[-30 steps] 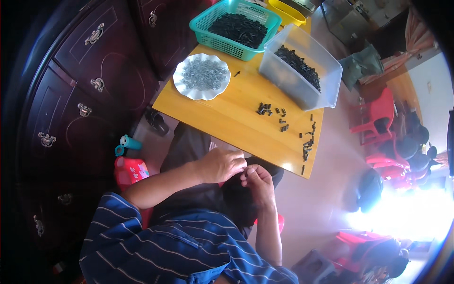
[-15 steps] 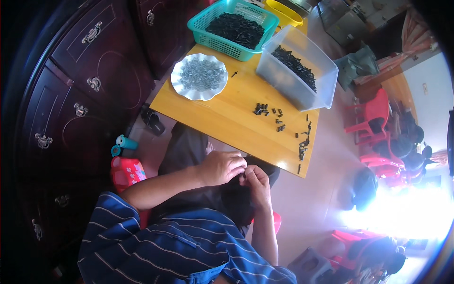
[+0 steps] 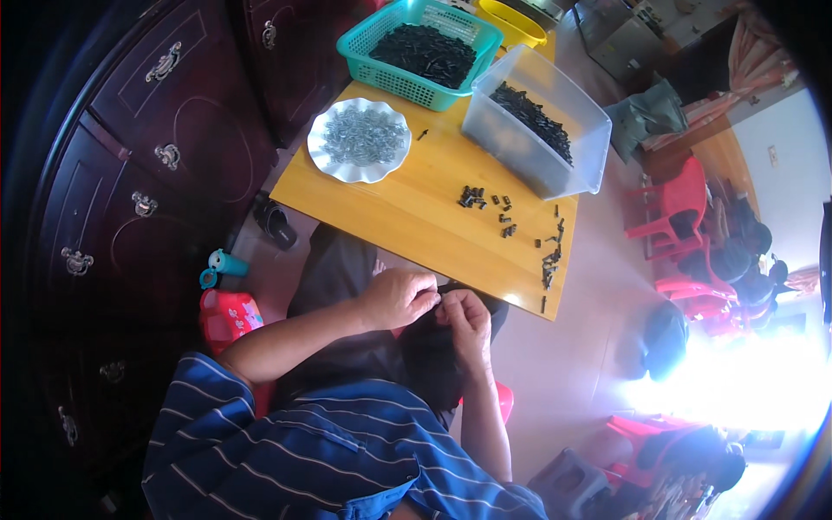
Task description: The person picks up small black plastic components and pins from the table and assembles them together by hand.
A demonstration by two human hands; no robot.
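Over my lap, just off the near edge of the yellow table (image 3: 373,208), my two hands meet at the fingertips. My left hand (image 3: 397,299) is closed in a pinch, its back turned up. Fingers curled and thumb pressed in, my right hand (image 3: 468,325) is closed beside it. Whatever they hold is too small or hidden to name. Small black parts (image 3: 473,198) lie grouped on the table, and several thin black pieces (image 3: 550,267) are scattered by its right edge. A white wavy-rimmed plate (image 3: 317,156) holds many small clear pieces.
A teal basket (image 3: 394,84) and a translucent bin (image 3: 589,165), both with black pieces, stand farther back near a yellow basin (image 3: 511,24). Dark cabinets (image 3: 208,130) flank the left. A slipper (image 3: 276,221) and red bag (image 3: 230,316) lie below; red chairs (image 3: 680,199) stand right.
My right hand has shifted slightly up and left, its fingers now more curled. My left hand has risen a little. The table scene has slid slightly left in view; its things look unchanged.
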